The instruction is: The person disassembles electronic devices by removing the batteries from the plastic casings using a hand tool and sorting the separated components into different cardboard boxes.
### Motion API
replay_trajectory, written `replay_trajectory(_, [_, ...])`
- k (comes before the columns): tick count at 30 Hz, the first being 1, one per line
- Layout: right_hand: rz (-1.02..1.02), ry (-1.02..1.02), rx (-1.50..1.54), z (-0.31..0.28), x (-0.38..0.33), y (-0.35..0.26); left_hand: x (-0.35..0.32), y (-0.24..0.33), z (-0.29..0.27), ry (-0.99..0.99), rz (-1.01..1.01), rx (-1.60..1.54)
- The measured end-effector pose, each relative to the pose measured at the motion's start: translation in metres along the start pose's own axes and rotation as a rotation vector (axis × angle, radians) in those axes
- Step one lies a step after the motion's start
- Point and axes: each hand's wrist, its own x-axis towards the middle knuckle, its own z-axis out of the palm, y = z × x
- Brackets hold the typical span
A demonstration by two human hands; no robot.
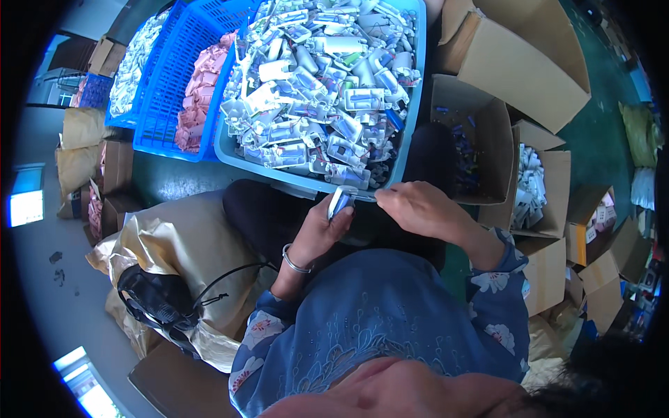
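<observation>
My left hand (319, 228), with a bracelet at its wrist, grips a white plastic casing (341, 200) with a bluish cylinder inside it. The casing is held just off the near edge of a big blue tub (279, 182). Close on its right, my right hand (419, 209) is closed in a pinch near the casing's end. Whatever its fingertips hold is too small to make out. Heaped in the tub are many similar white casings (286, 155), some with cylinders and thin wires showing.
Left of the tub stand blue crates (157, 132) with pink casings (202, 97) and white pieces. Right of it, a cardboard box (491, 171) contains small blue cylinders; another holds white parts (529, 184). A black bag (157, 296) rests on a tan sack (181, 233) at my left.
</observation>
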Motion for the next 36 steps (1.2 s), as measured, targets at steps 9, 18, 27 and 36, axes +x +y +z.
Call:
replay_trajectory(9, [-0.180,0.087,0.221,0.023,-0.015,0.011,-0.016,0.012,0.000,-0.347,-0.302,-0.476])
replay_trajectory(18, [-0.338,-0.025,0.150,0.018,-0.011,0.019,-0.007,0.002,0.001,-0.472,-0.327,-0.642])
replay_trajectory(27, [0.035,0.318,0.293,0.032,-0.001,0.029,0.008,0.018,-0.010,-0.011,-0.024,-0.077])
replay_trajectory(36, [0.234,0.408,1.110,0.072,0.029,-0.001,0.011,0.019,0.010,0.169,0.102,0.362])
